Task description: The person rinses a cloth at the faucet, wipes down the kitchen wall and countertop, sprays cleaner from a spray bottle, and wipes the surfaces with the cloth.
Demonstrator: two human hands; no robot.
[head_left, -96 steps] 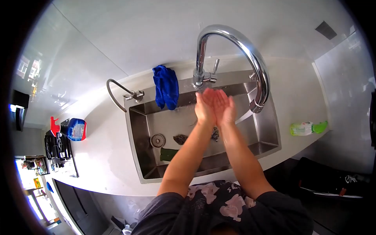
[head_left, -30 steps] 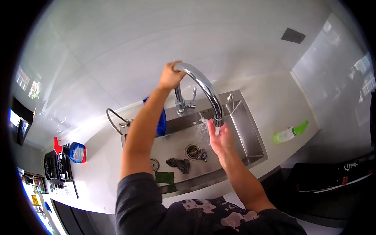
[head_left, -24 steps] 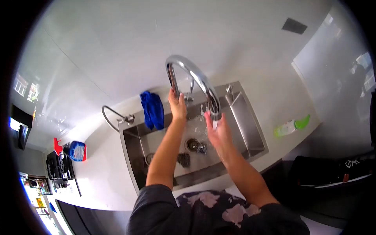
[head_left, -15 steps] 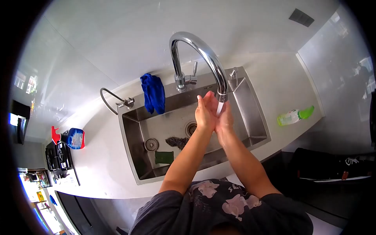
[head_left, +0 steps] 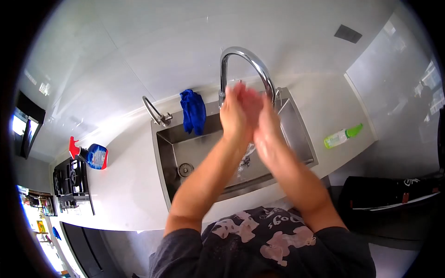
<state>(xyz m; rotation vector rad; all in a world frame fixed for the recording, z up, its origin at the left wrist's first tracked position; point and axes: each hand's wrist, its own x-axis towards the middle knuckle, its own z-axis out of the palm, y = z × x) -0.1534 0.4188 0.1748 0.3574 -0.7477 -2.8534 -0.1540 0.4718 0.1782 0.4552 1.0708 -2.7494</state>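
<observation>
Your left hand (head_left: pixel 235 116) and right hand (head_left: pixel 267 121) are cupped side by side, palms up, fingers blurred, over the sink (head_left: pixel 213 144). Faucet (head_left: pixel 250 55) arches just behind them (its outlet is hidden). Water (head_left: pixel 242 167) falls below your wrists. Blue cloth (head_left: pixel 193 111) hangs over the sink's back edge; blue spray bottle (head_left: pixel 97 156) sits on the table (head_left: pixel 125 185), left side.

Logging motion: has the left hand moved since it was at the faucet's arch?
Yes: the left hand has come down off the faucet to beside the right hand.
</observation>
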